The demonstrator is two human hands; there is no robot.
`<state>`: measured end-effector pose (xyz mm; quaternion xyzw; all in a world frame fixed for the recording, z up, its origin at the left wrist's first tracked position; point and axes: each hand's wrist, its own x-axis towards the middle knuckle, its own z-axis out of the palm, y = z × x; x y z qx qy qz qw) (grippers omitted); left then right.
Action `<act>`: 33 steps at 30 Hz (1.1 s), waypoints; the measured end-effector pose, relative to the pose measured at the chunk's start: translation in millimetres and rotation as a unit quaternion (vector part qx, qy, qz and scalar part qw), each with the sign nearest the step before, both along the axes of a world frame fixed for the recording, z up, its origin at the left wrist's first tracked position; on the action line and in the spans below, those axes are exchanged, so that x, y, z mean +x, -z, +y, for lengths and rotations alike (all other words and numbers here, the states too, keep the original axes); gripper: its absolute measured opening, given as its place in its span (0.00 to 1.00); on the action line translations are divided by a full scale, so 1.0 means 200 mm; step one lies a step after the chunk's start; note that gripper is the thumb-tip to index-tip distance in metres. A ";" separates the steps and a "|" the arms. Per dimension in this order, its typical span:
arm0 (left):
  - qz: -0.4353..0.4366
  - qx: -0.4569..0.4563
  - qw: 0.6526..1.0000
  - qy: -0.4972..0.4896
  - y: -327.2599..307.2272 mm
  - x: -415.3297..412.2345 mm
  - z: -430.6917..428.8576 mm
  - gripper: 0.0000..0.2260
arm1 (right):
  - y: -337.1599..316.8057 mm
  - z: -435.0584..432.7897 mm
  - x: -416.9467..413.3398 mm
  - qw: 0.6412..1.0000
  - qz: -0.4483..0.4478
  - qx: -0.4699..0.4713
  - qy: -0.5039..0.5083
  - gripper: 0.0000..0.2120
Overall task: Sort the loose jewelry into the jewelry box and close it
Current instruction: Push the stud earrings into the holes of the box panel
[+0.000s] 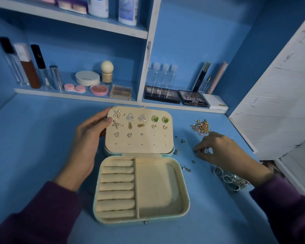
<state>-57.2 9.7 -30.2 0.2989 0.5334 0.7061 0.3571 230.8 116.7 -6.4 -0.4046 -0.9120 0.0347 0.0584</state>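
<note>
A person's left hand (88, 143) grips the left edge of the upright lid (139, 147) of a pale green jewelry box (184, 199), open in the middle of a blue vanity table (42, 138). The right hand (224, 150) reaches out to the table on the right, fingertips pinched together on a small glinting piece (207, 151) too tiny to identify. The sorting looks roughly a third done. Thirteen earrings (141, 124) are pinned to the lid's panel: five in each of the top two rows and three in the third, with seven holes still bare. The seven ring rolls (116, 186) and the single open compartment (157, 187) hold nothing. Still loose on the table are one tangle of gold and silver chains (201, 127), one heap of silver rings (231, 180) partly hidden by the right wrist, and about six scattered studs or backs (183, 155) — and the box is not yet closed.
</note>
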 end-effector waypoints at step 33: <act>0.007 -0.009 1.000 -0.002 -0.02 0.01 -0.01 0.14 | 0.01 -0.01 -0.02 0.996 0.065 -0.030 -0.044 0.03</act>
